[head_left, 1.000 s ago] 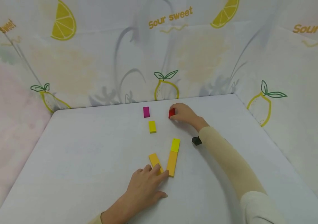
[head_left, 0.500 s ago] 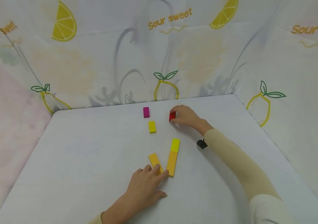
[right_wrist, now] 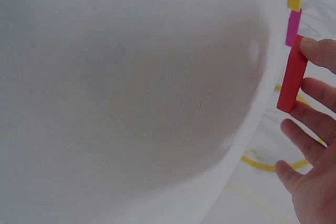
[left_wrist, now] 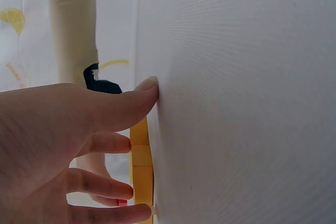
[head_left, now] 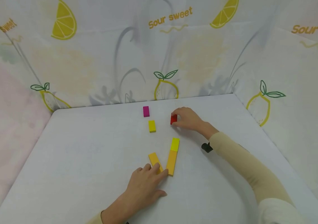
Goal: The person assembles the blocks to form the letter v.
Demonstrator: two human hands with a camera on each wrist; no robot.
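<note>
In the head view my right hand (head_left: 188, 119) pinches a small red block (head_left: 173, 119) near the far side of the white table. The right wrist view shows the red block (right_wrist: 292, 74) between thumb and fingers. My left hand (head_left: 145, 184) reaches in low with spread fingers. Its fingertips rest on an orange block (head_left: 154, 158) and by the near end of a second orange block (head_left: 171, 163). A bright yellow block (head_left: 175, 144) adjoins the second one's far end. The orange blocks slant towards each other like a V. In the left wrist view, the thumb stands apart from the blocks.
Beyond the V lie a yellow block (head_left: 151, 126) and a magenta block (head_left: 146, 111), to the left of the red one. A printed lemon cloth (head_left: 103, 62) hangs behind the table (head_left: 77, 174). A black wrist device (head_left: 207, 147) sits under my right forearm.
My right hand has drawn the red block slightly nearer to me and a little to the right. The left hand and the other blocks have stayed in place.
</note>
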